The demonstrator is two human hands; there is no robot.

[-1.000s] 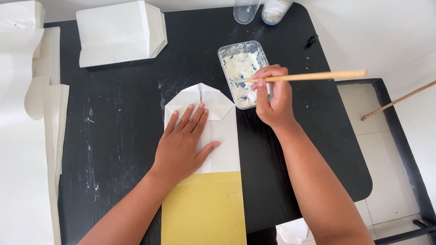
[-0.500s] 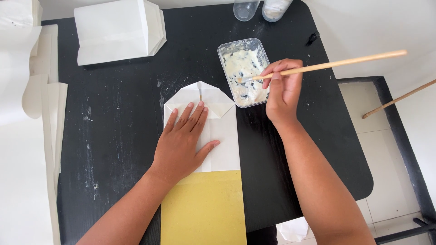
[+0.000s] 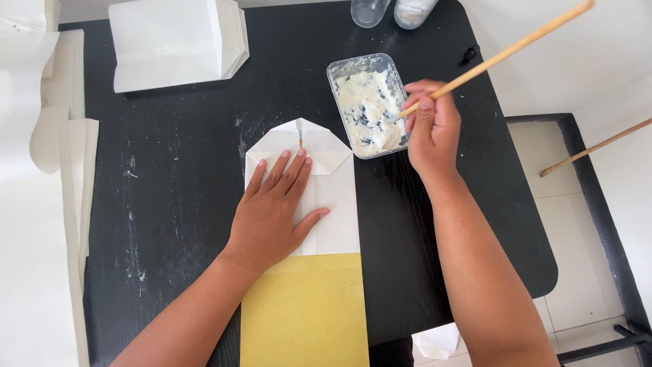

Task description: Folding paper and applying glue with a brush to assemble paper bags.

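Left hand lies flat, palm down, fingers spread, pressing on the white paper bag; nothing is grasped in it. The bag lies flat near the middle of the black table, its folded, pointed end toward the far edge, its near end overlapping a yellow sheet at the table's front. Right hand is clenched around a thin wooden stick, which slants up to the right; the stick's lower tip sits in a clear plastic tray smeared with white paste, just right of the bag's folded end. 1 finished white bag lies at the far left of the table. Stacked white paper lies along the left side. 2 clear containers stand at the far edge.
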